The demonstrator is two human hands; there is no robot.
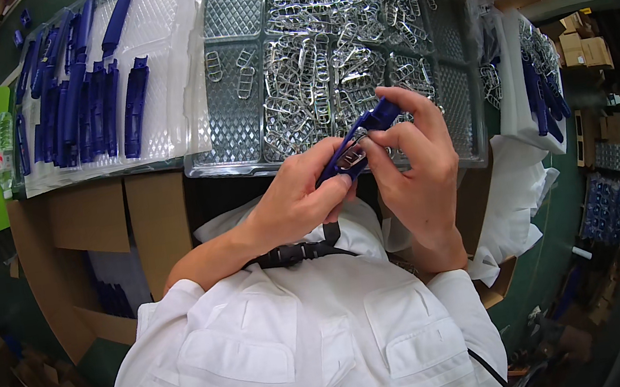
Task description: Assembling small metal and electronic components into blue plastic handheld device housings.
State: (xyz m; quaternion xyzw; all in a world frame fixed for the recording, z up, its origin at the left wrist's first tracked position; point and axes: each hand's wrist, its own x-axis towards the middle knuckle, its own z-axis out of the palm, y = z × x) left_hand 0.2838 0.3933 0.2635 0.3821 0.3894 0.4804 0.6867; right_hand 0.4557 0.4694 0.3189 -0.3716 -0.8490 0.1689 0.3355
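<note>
Your left hand (300,188) and right hand (420,158): both pinching one long blue plastic piece (380,115) with silver metal fitting (351,158), at a clear compartmented plastic tray's near edge (231,166); a slackened pinch could drop the fitting.

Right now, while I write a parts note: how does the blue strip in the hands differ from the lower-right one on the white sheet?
The held strip is between the left hand and right hand; the loose strip lies on the white sheet. The held strip has a shiny metal part against it; the loose strip shows none. Both are long and blue.
</note>
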